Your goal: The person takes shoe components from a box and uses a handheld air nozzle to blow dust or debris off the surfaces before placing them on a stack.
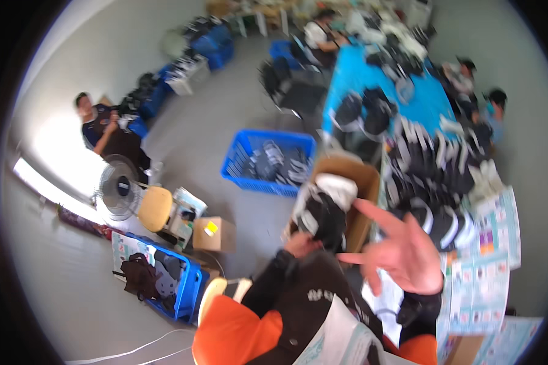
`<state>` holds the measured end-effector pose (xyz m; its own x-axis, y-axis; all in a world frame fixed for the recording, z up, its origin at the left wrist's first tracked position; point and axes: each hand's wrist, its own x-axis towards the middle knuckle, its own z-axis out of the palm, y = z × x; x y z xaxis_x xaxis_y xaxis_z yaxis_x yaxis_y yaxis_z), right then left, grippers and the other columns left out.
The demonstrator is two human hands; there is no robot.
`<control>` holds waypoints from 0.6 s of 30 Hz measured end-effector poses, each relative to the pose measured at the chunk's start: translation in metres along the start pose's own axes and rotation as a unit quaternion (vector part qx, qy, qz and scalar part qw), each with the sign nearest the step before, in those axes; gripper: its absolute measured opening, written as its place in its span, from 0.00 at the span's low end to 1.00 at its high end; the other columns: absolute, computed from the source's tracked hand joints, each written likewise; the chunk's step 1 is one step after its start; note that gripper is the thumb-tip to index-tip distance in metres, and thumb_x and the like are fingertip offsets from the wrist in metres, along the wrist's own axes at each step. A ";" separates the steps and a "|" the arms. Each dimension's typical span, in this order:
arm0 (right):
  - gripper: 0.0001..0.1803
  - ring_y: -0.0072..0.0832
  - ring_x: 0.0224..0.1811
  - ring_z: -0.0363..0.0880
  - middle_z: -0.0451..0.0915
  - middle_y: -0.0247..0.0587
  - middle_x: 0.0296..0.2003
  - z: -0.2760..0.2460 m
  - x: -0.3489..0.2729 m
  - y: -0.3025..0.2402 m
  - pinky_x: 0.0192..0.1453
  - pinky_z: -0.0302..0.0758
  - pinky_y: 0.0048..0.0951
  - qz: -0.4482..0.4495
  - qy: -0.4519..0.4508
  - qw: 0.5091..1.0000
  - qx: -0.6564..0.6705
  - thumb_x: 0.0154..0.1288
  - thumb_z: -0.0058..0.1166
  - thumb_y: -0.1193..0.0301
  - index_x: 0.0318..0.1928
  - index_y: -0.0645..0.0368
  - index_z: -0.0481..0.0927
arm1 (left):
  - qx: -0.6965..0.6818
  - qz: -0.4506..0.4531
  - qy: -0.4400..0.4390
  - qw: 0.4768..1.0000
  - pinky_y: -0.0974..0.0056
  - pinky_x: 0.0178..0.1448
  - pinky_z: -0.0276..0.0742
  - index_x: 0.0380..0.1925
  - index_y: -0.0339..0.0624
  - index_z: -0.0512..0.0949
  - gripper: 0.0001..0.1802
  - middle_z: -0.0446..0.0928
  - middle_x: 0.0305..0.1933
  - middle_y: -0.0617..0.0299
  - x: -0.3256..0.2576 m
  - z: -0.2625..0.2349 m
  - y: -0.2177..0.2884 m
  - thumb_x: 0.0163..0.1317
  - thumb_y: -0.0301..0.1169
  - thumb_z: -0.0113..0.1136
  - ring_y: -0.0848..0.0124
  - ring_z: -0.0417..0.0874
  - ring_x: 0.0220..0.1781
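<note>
My right hand (405,252) is raised with its fingers spread, holding nothing, and is slightly blurred. Left of it, my left hand (301,244) is closed at the lower edge of a black, soft, cap-like item (326,222) with a pale grey patch. That item is in front of me at the near end of an open cardboard box (364,182). A white bundle (337,188) shows in the box, just beyond the black item. Motion blur hides the item's exact kind.
Rows of black-and-white items (429,164) cover the table at right, beside printed sheets (481,292). A blue basket (237,152) holds similar dark items. A fan (119,187), a small carton (216,236) and a blue crate (189,292) stand at left. Several people sit farther off.
</note>
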<state>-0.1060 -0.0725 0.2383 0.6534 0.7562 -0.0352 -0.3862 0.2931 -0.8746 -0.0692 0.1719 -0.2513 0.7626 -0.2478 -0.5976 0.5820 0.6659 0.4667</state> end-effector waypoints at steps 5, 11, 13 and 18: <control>0.33 0.17 0.24 0.58 0.56 0.28 0.22 -0.038 -0.043 -0.063 0.82 0.61 0.47 -0.428 0.423 0.798 -0.032 0.83 0.35 0.65 0.77 0.74 0.51 | -0.017 -0.025 0.017 0.999 0.52 0.58 0.85 0.68 0.37 0.67 0.22 0.76 0.61 0.49 -0.017 -0.025 -0.017 0.75 0.26 0.46 0.50 0.85 0.54; 0.37 0.30 0.36 0.73 0.69 0.36 0.27 -0.032 -0.068 0.000 0.72 0.64 0.41 -0.421 0.121 0.877 -0.197 0.81 0.40 0.52 0.74 0.71 0.58 | 0.038 0.010 0.047 0.998 0.59 0.55 0.89 0.64 0.34 0.70 0.20 0.80 0.57 0.49 -0.049 0.006 0.010 0.74 0.27 0.54 0.56 0.87 0.52; 0.35 0.31 0.38 0.76 0.72 0.38 0.32 -0.018 -0.063 0.007 0.66 0.68 0.40 -0.414 -0.091 0.880 -0.212 0.80 0.41 0.51 0.71 0.69 0.62 | 0.023 0.011 0.041 0.999 0.59 0.55 0.89 0.62 0.31 0.71 0.20 0.81 0.56 0.48 -0.043 0.003 0.011 0.74 0.26 0.54 0.55 0.87 0.52; 0.32 0.34 0.44 0.82 0.80 0.45 0.43 -0.070 -0.064 0.027 0.52 0.76 0.39 -0.334 0.020 0.917 -0.217 0.79 0.44 0.48 0.65 0.65 0.70 | 0.047 -0.001 -0.010 0.999 0.58 0.52 0.90 0.57 0.25 0.71 0.18 0.81 0.52 0.47 -0.009 0.006 0.007 0.71 0.25 0.54 0.53 0.89 0.47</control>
<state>-0.1127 -0.1538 0.1827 0.6760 0.4679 0.5692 0.3989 0.4170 -0.8166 -0.0704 0.1745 -0.2383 0.7669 -0.2633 -0.5852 0.6061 0.5967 0.5258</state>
